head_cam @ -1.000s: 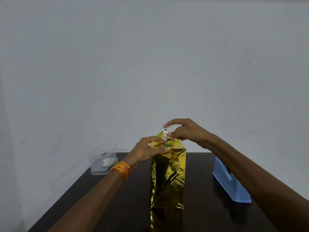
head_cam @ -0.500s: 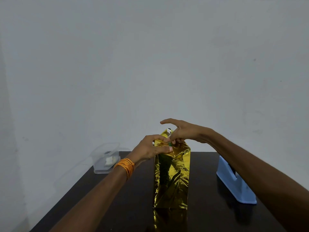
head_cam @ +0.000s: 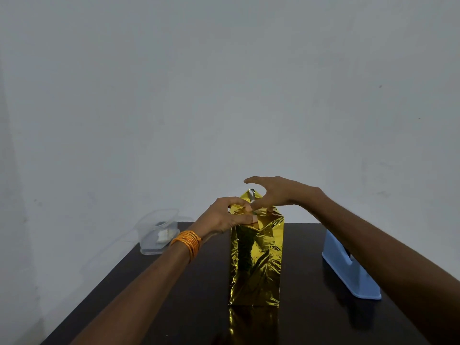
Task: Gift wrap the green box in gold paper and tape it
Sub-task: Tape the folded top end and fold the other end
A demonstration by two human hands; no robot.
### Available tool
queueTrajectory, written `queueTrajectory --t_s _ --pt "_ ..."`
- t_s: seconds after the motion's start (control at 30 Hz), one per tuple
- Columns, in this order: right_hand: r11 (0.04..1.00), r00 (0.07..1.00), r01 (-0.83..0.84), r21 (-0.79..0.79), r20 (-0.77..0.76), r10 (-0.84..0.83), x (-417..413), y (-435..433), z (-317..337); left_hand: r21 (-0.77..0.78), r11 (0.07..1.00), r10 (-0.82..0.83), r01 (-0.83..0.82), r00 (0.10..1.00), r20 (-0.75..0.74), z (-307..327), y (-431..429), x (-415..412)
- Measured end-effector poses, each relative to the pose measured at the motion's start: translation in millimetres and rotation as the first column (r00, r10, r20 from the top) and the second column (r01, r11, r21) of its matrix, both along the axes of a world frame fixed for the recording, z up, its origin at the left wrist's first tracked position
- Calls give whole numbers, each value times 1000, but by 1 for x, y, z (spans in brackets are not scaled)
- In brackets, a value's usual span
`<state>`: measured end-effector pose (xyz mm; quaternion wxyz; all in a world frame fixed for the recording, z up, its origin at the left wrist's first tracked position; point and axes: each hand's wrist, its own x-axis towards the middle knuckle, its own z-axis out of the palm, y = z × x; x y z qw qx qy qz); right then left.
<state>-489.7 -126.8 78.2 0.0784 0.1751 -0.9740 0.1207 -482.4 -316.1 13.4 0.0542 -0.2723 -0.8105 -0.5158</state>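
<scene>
- Where the dark table (head_cam: 174, 307) spreads before me, the gold-wrapped box (head_cam: 256, 265) stands upright at its middle.
- A blue tape dispenser (head_cam: 348, 275) sits to the right and a clear container (head_cam: 156, 232) at the far left.
- My left hand (head_cam: 221, 217) grips the box's top fold.
- My right hand (head_cam: 281, 192) arches over the top; whether it pinches the tape strip (head_cam: 252, 195) I cannot tell.

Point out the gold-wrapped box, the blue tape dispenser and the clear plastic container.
gold-wrapped box (head_cam: 257, 265), head view, front face.
blue tape dispenser (head_cam: 356, 280), head view, side wall.
clear plastic container (head_cam: 149, 235), head view, near wall.
</scene>
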Motion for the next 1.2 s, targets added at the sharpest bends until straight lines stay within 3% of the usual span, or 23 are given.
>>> queueTrajectory --t_s 0.1,0.2,0.3,0.4,0.63,0.77,0.87,0.93,1.07,1.2 --pt "996 995 65 -66 -77 -70 5 12 -10 17 999 -28 28 1000 9 0 -1 3" --pt "963 984 95 -251 -120 -129 10 23 -24 12 1000 -3 3 1000 13 1 0 4" --pt "880 996 77 -469 -4 -89 11 23 -35 5 1000 -11 11 1000 18 1 1 3" --pt "824 995 93 -559 86 -54 9 18 -42 -3 999 -38 38 999 9 3 0 5" --pt "578 979 198 -791 192 -72 10 21 -53 -76 997 13 -13 1000 0 1 -1 0" --pt "566 976 201 -800 211 -50 9 17 -60 -55 997 -48 45 997 -54 -2 -4 1" --pt "564 978 196 -802 200 -56 9 18 -62 -103 985 101 -141 940 -327 -11 -4 3" --pt "560 980 184 -808 193 -43 10 17 -60 -93 968 175 -234 890 -420 -18 -5 5" --pt "561 980 184 -807 196 -39 12 17 -62 -111 945 217 -307 846 -488 -28 -6 5" --pt "564 982 176 -806 180 -50 10 19 -63 -105 954 213 -281 881 -421 -24 -2 12"
